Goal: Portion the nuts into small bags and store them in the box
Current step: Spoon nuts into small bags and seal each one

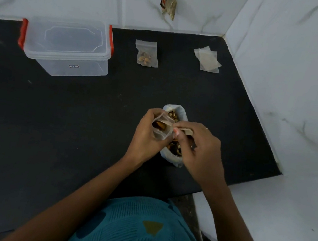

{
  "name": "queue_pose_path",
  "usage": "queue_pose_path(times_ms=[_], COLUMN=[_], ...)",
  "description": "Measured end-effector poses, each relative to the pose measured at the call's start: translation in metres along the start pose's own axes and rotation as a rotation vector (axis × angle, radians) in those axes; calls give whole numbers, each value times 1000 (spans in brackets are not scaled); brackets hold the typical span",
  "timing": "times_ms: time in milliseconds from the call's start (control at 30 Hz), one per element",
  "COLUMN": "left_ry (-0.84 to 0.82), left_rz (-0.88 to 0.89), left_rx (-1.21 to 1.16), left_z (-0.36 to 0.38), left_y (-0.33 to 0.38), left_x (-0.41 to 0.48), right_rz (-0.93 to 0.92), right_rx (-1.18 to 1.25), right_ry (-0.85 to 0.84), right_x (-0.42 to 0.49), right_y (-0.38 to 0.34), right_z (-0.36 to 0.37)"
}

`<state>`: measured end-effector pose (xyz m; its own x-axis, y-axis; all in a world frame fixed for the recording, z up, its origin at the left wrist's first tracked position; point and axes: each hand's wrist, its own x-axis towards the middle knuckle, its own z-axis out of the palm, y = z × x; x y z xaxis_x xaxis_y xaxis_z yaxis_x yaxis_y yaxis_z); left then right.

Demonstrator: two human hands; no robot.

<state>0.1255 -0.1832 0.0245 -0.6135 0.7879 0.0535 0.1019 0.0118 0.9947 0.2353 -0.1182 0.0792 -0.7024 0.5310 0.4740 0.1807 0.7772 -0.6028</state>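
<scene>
Black desk [73, 119] against marble-tiled walls [291, 77]; left hand [147, 137] grips a small bag [162, 128], fingers [151, 115] curled round it, mouth open, nuts [158, 124] inside; right hand [201, 148] right at that mouth, its fingers pinching a tan piece [186, 131], cannot tell what; open nut sack [182, 111] directly under both hands; filled bag [146, 55] and empty bags [208, 61] well beyond the fingers; lidded box [68, 47] far beyond, to the left.

Left hand [146, 135] gripping small bag [163, 130], right hand [201, 148] perhaps pinching a scoop [187, 131]
</scene>
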Motion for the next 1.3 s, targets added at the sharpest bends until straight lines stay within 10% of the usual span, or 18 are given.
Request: queue_pose_path(times_ms=[1000,1300], left_ry=[-55,-71], left_rz=[35,-86], left_rx=[22,71], left_z=[-5,-10], left_y=[-10,-30], left_x=[-1,0], right_rz=[-8,328], right_rx=[63,221], right_ry=[81,255], right_x=[-3,1], right_y=[5,29], right_z=[-1,-26])
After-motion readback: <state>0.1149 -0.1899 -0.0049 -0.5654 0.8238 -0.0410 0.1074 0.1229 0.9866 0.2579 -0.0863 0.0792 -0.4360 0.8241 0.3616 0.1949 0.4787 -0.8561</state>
